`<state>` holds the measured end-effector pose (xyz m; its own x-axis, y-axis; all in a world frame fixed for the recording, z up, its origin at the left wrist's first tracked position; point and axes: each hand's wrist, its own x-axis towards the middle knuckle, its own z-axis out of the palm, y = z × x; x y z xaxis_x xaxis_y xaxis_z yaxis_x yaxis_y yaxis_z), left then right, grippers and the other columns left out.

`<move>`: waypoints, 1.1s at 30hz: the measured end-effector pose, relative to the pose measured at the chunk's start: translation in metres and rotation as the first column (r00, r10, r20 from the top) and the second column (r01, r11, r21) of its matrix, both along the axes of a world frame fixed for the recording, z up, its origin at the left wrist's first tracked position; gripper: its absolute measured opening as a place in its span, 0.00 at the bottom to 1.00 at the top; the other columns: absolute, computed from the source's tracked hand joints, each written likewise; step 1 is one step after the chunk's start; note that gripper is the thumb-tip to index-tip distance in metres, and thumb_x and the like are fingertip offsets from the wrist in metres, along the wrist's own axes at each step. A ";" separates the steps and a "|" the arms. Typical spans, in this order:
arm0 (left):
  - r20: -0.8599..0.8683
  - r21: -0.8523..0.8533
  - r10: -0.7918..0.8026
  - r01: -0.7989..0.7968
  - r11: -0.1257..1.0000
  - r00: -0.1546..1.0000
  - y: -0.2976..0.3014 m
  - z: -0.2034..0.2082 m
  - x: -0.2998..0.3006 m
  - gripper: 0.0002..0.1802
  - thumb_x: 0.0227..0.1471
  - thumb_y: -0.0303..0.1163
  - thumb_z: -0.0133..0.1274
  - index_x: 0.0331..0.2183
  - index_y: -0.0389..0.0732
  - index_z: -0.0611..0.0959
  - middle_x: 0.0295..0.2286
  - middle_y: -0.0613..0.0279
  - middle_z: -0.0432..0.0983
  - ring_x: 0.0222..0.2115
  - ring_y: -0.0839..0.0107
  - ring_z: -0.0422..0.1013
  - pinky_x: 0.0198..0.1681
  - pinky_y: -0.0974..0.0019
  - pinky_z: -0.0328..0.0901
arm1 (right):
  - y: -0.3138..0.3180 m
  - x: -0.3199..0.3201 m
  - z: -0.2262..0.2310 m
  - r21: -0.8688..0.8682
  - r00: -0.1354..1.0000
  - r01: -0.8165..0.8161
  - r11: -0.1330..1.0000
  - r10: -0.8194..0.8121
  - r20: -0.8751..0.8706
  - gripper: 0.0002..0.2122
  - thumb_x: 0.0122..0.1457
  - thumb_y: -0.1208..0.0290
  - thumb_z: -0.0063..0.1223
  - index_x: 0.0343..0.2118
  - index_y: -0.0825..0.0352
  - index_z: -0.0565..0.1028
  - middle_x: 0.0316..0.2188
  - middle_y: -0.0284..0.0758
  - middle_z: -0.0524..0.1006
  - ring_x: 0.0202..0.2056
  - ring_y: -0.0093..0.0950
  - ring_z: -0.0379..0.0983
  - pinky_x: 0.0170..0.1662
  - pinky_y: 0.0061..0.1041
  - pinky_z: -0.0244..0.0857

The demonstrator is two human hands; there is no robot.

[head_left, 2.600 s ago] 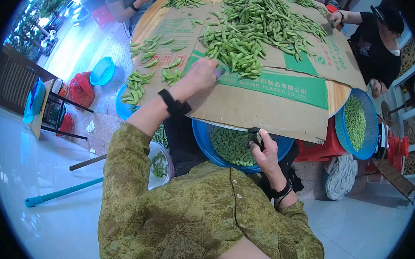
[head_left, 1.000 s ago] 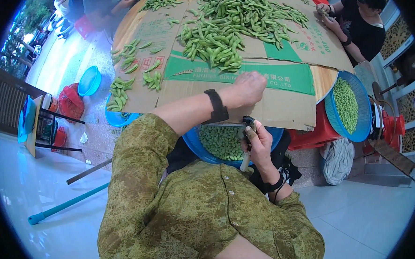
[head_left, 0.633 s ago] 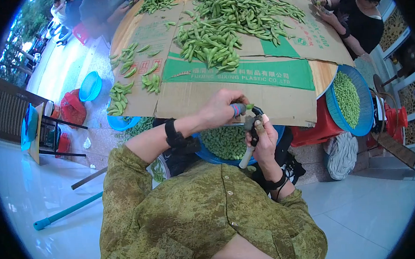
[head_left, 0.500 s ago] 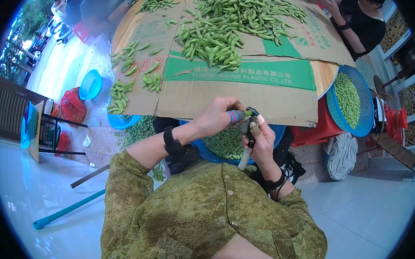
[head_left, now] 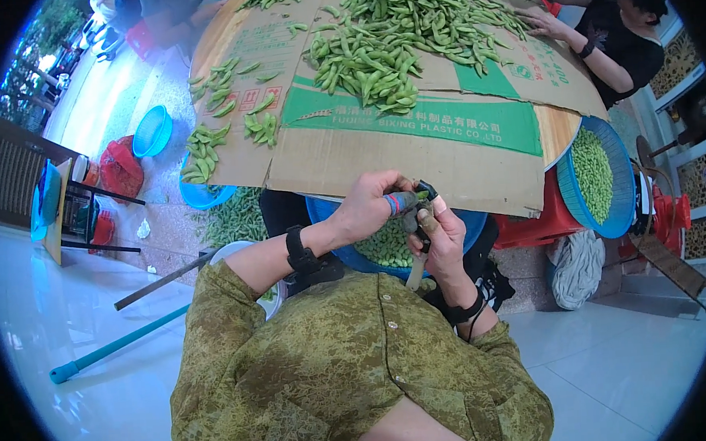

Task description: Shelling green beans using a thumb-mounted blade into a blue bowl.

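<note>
Left hand (head_left: 372, 209) grips a green pod (head_left: 423, 193).

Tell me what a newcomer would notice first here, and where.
Probably the big heap of green pods on the cardboard, top centre. Then the left hand and right hand, close together mid-picture, near a blue basin of pale green beans.

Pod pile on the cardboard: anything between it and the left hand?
Nothing visible blocks it. Between the left hand and the pod pile the view shows only flat cardboard, crossed by a printed green band.
</note>
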<state>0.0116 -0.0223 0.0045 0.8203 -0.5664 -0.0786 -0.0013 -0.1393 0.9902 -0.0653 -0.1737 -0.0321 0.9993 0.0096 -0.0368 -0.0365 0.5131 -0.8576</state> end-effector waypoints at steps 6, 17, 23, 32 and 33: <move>0.012 -0.101 0.015 -0.014 0.995 1.000 0.001 0.000 -0.001 0.05 0.51 0.22 0.51 0.33 0.33 0.77 0.29 0.67 0.74 0.30 0.79 0.67 0.35 0.72 0.65 | -0.006 0.001 -0.002 0.161 0.996 -0.084 0.983 0.082 0.019 0.19 0.60 0.74 0.45 0.54 0.70 0.64 0.30 0.33 0.72 0.14 0.15 0.57 0.15 0.15 0.53; -0.753 -0.397 -0.300 -0.041 0.917 0.585 0.011 -0.015 0.013 0.05 0.53 0.29 0.50 0.32 0.38 0.76 0.18 0.66 0.69 0.17 0.80 0.63 0.19 0.76 0.57 | -0.016 -0.001 -0.015 -0.645 0.899 0.227 0.730 0.097 0.426 0.18 0.54 0.83 0.49 0.50 0.70 0.69 0.24 0.35 0.73 0.21 0.22 0.68 0.25 0.19 0.62; -0.465 -0.047 -0.013 -0.010 0.999 0.885 0.009 -0.002 0.009 0.07 0.52 0.30 0.51 0.32 0.36 0.77 0.20 0.68 0.71 0.19 0.77 0.66 0.20 0.71 0.59 | -0.005 0.003 -0.005 -0.308 0.995 0.033 0.951 -0.003 0.099 0.17 0.56 0.81 0.50 0.50 0.69 0.69 0.22 0.26 0.70 0.19 0.14 0.62 0.21 0.15 0.56; 0.761 0.387 -0.053 -0.388 0.836 0.646 0.085 0.030 0.058 0.13 0.38 0.24 0.56 0.33 0.37 0.78 0.26 0.50 0.75 0.29 0.47 0.71 0.34 0.56 0.67 | -0.023 0.000 -0.017 -0.595 0.968 0.203 0.778 -0.067 0.243 0.09 0.53 0.79 0.54 0.39 0.69 0.73 0.19 0.24 0.68 0.21 0.14 0.61 0.25 0.14 0.57; 0.834 0.466 -0.179 -0.495 0.733 0.521 0.091 0.023 0.071 0.14 0.38 0.24 0.56 0.33 0.37 0.78 0.27 0.50 0.74 0.29 0.47 0.71 0.35 0.56 0.66 | -0.023 -0.001 -0.017 -0.573 0.980 0.175 0.800 -0.085 0.182 0.09 0.53 0.80 0.54 0.39 0.69 0.73 0.19 0.24 0.68 0.21 0.14 0.61 0.25 0.14 0.57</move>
